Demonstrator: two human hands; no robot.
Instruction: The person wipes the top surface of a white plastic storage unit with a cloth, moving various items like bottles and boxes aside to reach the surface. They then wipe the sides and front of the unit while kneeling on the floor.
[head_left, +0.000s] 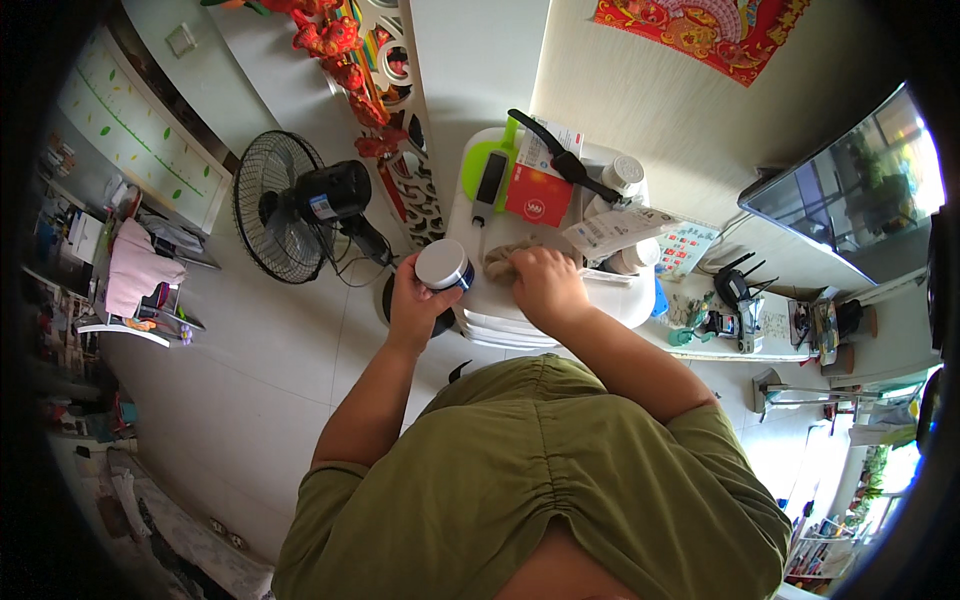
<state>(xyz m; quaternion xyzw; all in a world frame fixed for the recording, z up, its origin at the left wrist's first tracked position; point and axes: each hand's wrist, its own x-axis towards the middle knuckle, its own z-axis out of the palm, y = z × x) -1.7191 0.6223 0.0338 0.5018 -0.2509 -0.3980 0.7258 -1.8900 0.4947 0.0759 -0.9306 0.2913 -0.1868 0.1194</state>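
Observation:
My left hand (417, 309) grips a round jar (442, 267) with a white lid and a dark blue body, held at the left front edge of a white plastic cabinet (487, 319). On the cabinet top my right hand (551, 289) rests with bent fingers on a crumpled beige cloth (504, 261); its fingertips are partly hidden. Beyond the hands lie a grey handheld device (490, 178), a bright green item with a handle (474, 161) and a red and white box (538, 196). A black smartwatch (568, 163) lies across the box.
A black standing fan (277, 206) is on the floor at left. A bin at the cabinet's right holds white bottles (624, 174) and a clear plastic packet (619, 231). Further right, a low white counter (776, 322) bears a black router (731, 286) beneath a wall television (847, 187).

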